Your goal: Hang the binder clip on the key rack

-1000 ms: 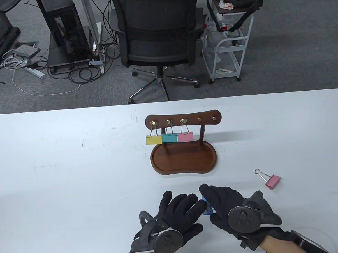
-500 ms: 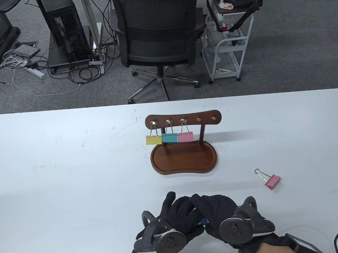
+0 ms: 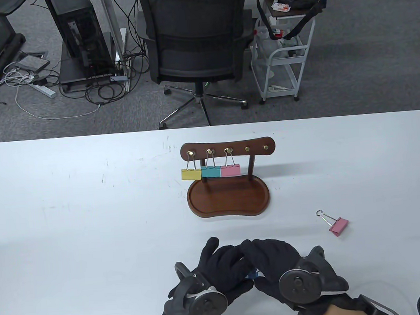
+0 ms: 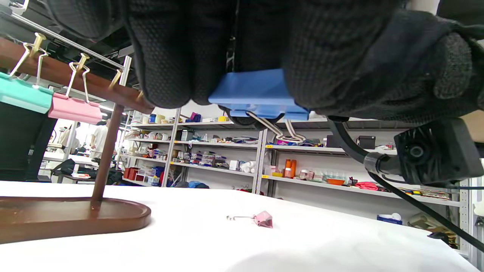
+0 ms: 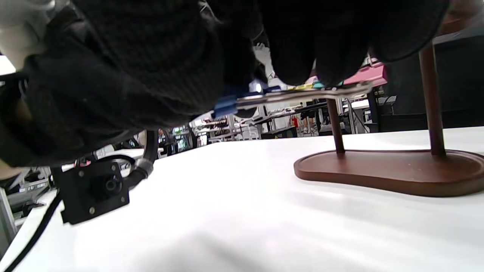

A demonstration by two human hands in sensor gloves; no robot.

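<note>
Near the table's front edge my two hands meet over a blue binder clip (image 3: 253, 273), which is mostly hidden in the table view. My left hand (image 3: 237, 268) pinches the blue body (image 4: 253, 94) from above. My right hand (image 3: 262, 260) holds the clip's wire handle (image 5: 302, 94) between its fingers. The clip is lifted off the table. Farther back stands the wooden key rack (image 3: 227, 147). A yellow clip (image 3: 190, 174), a teal clip (image 3: 210, 171) and a pink clip (image 3: 230, 170) hang on its three left hooks. The two right hooks (image 3: 256, 148) are bare.
A second pink binder clip (image 3: 338, 226) lies loose on the table, right of my hands. The rack's brown tray base (image 3: 229, 201) sits between my hands and the hooks. An office chair (image 3: 195, 38) and a white cart (image 3: 281, 50) stand beyond the table's far edge.
My hands have closed together around the blue clip, which was partly visible between them a second ago. The right hand has since drifted slightly right. Rack and pink clip are unmoved.
</note>
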